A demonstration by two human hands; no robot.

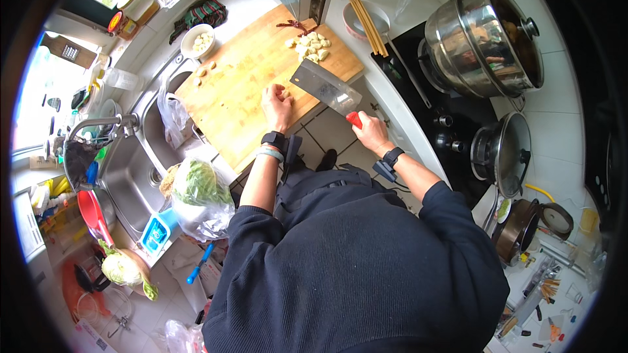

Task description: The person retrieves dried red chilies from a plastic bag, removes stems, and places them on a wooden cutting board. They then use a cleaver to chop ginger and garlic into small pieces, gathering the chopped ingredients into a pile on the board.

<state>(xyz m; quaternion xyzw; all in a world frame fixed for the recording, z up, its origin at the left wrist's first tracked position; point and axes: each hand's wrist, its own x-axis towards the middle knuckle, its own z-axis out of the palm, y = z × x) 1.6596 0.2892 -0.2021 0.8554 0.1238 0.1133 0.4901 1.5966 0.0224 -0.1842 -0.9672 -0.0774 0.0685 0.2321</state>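
A cleaver (327,87) is held by its red handle in my right hand (372,132). Its blade lies flat-side up, with the far end over the wooden cutting board (240,88) and the rest past the board's edge. My left hand (277,108) rests on the board with its fingertips at a garlic clove (286,93), partly hidden by the fingers. Just beyond the blade sits a pile of flattened garlic (310,46), beside dried red chilies (297,26). Several whole cloves (200,74) lie near the board's left side, close to a white bowl (198,42) of peeled garlic.
On the left is a steel sink (130,176) with a faucet (126,121). Bagged cabbage (203,184) stands by the board's near corner. To the right, a black gas stove (417,108) carries a large steel steamer pot (483,39) and a lidded pan (510,154). Chopsticks (367,22) rest across a bowl.
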